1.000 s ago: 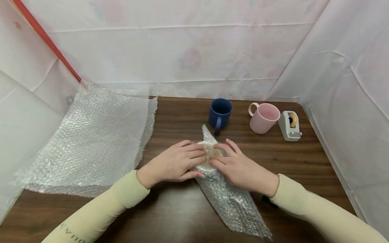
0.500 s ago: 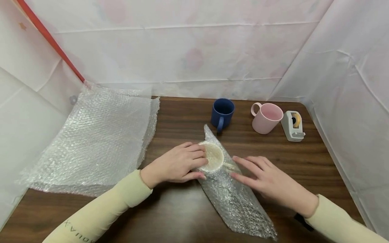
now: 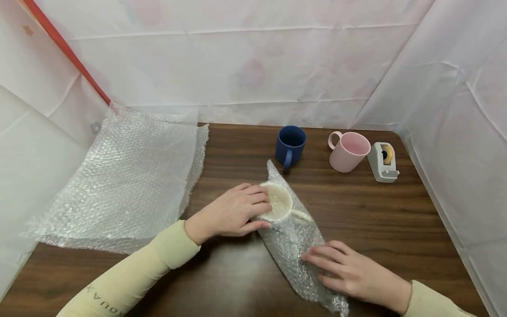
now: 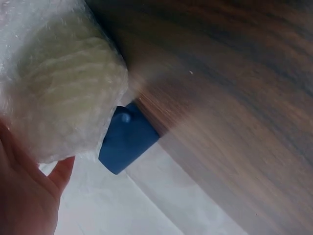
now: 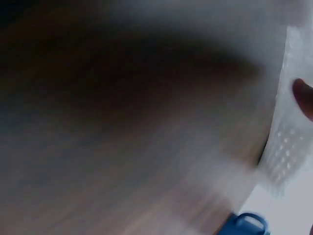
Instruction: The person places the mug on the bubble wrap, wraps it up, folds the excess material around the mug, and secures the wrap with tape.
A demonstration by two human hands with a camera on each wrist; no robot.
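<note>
A pale cream mug (image 3: 280, 203), mouth up and covered in bubble wrap, stands on the wooden table; its handle shows through on the right. My left hand (image 3: 235, 211) grips its left side, fingers bent over the rim and thumb low on the near side. The left wrist view shows the wrapped mug (image 4: 63, 83) up close beside the hand. From the mug, a loose length of bubble wrap (image 3: 287, 253) runs toward me. My right hand (image 3: 352, 273) touches that loose part with relaxed fingers. Its thumb (image 5: 304, 98) lies over the wrap in the blurred right wrist view.
Just behind the wrapped mug is a blue mug (image 3: 291, 147). A pink mug (image 3: 348, 152) and a white tape dispenser (image 3: 383, 162) stand at the back right. Stacked bubble wrap sheets (image 3: 130, 180) cover the table's left side. White curtains (image 3: 253, 61) hang around the table.
My right hand has left the mug's rim, moved right, then come down along the wrap toward the near end. The wrap's near end has bunched up. My left hand stays on the mug.
</note>
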